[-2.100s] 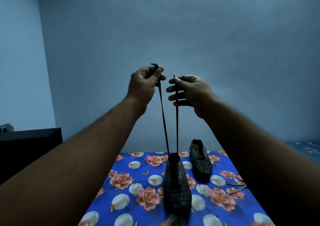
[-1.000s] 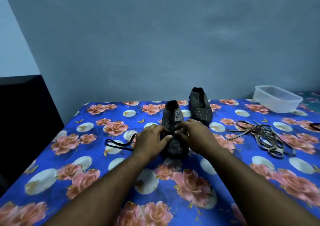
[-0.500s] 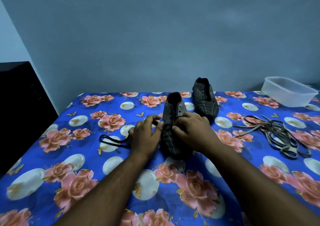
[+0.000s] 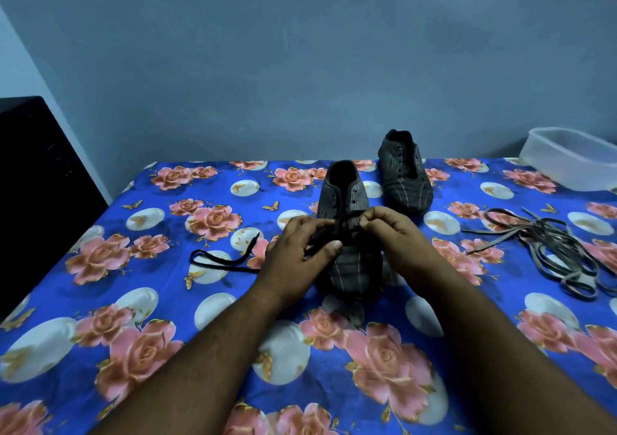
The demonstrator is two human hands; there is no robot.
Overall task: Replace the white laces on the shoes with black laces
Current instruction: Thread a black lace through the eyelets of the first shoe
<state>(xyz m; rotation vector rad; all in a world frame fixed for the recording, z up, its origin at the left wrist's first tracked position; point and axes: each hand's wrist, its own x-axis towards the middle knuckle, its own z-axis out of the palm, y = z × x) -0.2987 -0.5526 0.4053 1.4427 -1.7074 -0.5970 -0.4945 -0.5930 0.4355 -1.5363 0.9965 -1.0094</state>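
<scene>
A dark striped shoe (image 4: 350, 267) stands toe toward me on the floral blue cloth (image 4: 167, 317). My left hand (image 4: 300, 251) and my right hand (image 4: 390, 231) sit over its eyelets, each pinching a strand of the black lace (image 4: 344, 226) that crosses between them. The free end of that black lace (image 4: 220, 262) trails left across the cloth. A second dark shoe (image 4: 404, 174) without a lace stands behind, to the right. A heap of pale removed laces (image 4: 551, 247) lies at the right.
A clear plastic tub (image 4: 574, 159) sits at the far right near the wall. A black box-like object (image 4: 36, 184) stands beside the cloth's left edge. A blue wall rises right behind the shoes.
Two seconds ago both hands held the lace ends high above the shoe. They have since come down onto the shoe's eyelets, and the lace's free end now lies on the cloth at left.
</scene>
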